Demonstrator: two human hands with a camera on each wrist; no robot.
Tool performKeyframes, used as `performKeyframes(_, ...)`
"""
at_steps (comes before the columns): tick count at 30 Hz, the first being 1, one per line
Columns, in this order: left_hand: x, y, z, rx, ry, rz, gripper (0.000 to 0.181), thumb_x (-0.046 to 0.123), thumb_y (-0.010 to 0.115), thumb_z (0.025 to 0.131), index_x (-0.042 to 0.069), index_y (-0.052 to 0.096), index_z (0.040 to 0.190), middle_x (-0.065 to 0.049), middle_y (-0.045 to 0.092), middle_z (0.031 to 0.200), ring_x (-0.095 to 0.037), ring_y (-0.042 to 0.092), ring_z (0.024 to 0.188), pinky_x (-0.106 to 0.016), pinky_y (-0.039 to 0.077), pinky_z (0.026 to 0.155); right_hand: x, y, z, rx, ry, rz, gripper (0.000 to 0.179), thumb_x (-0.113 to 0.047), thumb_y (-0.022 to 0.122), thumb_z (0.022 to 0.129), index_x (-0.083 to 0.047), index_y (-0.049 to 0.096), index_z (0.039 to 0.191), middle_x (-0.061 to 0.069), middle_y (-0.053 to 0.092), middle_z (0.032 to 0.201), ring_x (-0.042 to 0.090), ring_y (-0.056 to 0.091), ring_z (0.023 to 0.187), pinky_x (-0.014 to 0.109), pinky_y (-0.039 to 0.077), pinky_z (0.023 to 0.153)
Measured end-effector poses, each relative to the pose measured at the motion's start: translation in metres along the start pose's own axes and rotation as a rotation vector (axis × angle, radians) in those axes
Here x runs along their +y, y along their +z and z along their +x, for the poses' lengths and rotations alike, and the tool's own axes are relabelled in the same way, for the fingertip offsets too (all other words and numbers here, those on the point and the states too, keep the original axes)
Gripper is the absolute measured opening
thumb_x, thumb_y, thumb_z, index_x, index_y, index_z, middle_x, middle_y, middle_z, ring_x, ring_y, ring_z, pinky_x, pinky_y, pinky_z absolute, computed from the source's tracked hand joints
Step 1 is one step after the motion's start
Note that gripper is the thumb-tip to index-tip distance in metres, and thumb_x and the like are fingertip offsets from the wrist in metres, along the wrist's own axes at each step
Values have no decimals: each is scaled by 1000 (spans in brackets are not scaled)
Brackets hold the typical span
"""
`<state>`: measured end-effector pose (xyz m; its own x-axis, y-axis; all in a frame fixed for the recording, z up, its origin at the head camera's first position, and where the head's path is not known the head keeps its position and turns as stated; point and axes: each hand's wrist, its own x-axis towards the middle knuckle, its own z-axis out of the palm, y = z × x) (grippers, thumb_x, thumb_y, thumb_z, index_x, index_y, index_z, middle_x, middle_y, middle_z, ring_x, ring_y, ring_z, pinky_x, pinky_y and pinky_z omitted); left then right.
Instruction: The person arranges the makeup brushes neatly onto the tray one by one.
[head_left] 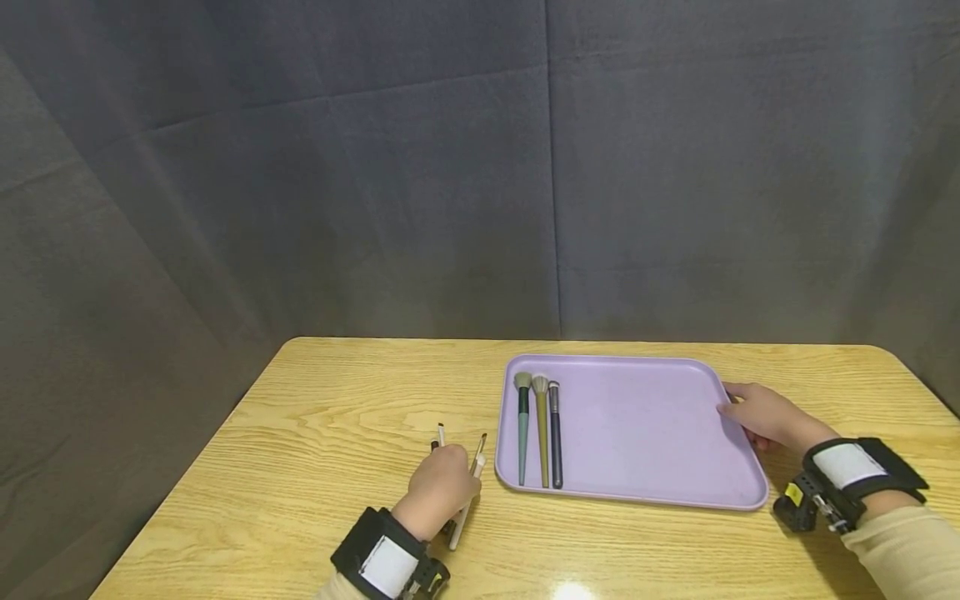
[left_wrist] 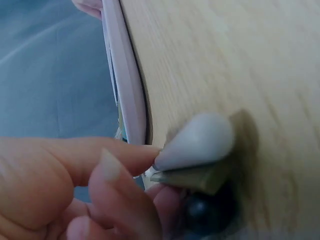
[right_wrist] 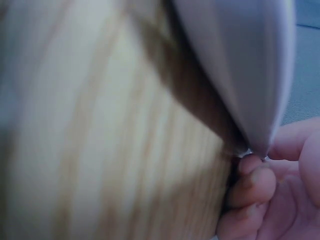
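Observation:
My left hand (head_left: 442, 481) is low over the table, left of the tray, its fingers around several makeup brushes. In the left wrist view, the index finger touches a white-handled brush (left_wrist: 197, 140); an olive-gold handle (left_wrist: 197, 179) and a black rounded end (left_wrist: 207, 210) lie beside it. The palm hides much of the bunch. My right hand (head_left: 768, 414) grips the right rim of a lilac tray (head_left: 645, 433), thumb on top and fingers curled below. On the tray's left side lie a green brush (head_left: 522, 437), a mustard brush (head_left: 542, 437) and a dark brush (head_left: 556, 442), side by side.
The wood-grain table (head_left: 315, 450) extends around the tray. A dark grey curtain (head_left: 420, 208) hangs behind its far edge. Each wrist wears a black strap with a small camera.

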<state>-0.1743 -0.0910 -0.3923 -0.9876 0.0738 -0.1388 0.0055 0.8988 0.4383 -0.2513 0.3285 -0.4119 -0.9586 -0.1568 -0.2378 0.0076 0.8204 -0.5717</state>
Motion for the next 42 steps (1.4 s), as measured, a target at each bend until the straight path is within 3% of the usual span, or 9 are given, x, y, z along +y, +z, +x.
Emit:
performKeyframes(6, 0, -3, -1, -17, -18, -54, 17, 5, 69, 88, -10, 61, 88, -7, 52, 50, -10, 49, 32, -18, 33, 34, 0, -1, 0, -2, 8, 2, 63, -18, 48, 99, 22, 21, 139, 3, 43, 58, 14, 42, 44, 28, 38, 46)
performKeyframes(10, 0, -3, -2, -8, -24, -62, 16, 5, 71, 87, -9, 62, 84, -3, 51, 43, -7, 45, 31, -16, 29, 33, -1, -1, -1, -7, 9, 13, 63, -18, 47, 98, 22, 20, 139, 3, 43, 57, 14, 42, 45, 28, 37, 46)
performKeyframes(14, 0, -3, -3, 30, -40, -72, 20, 7, 72, 86, -10, 63, 82, -4, 50, 46, -6, 44, 32, -17, 33, 33, -2, -1, -1, -6, 11, 23, 63, -17, 47, 98, 23, 20, 139, 3, 43, 57, 15, 42, 45, 28, 37, 46)
performKeyframes(20, -1, -4, -2, 89, 26, -134, 24, 7, 68, 89, -1, 65, 67, -3, 52, 54, -8, 43, 42, -19, 35, 38, -2, 0, -1, -2, 8, 15, 63, -16, 47, 98, 23, 20, 139, 2, 43, 56, 14, 42, 44, 28, 36, 46)
performKeyframes(27, 2, -6, 0, 140, 59, -170, 14, 9, 68, 89, -2, 68, 81, -4, 57, 66, -11, 49, 49, -23, 39, 43, -2, 0, -2, 3, 13, 7, 63, -17, 48, 99, 23, 21, 138, 3, 43, 56, 14, 42, 44, 28, 37, 46)
performKeyframes(35, 6, -5, 4, 183, 89, -205, 13, 10, 69, 88, 2, 68, 77, 0, 55, 66, -11, 45, 54, -23, 35, 47, 0, 0, -1, 3, 13, 11, 63, -17, 47, 98, 23, 21, 139, 2, 43, 56, 14, 42, 44, 27, 37, 46)
performKeyframes(42, 14, -3, 9, 193, 98, -228, 13, 11, 72, 85, 2, 69, 76, -1, 60, 70, -11, 48, 56, -25, 38, 49, 0, 0, -1, 10, 2, 15, 63, -18, 48, 98, 23, 22, 138, 2, 43, 55, 14, 42, 43, 28, 37, 45)
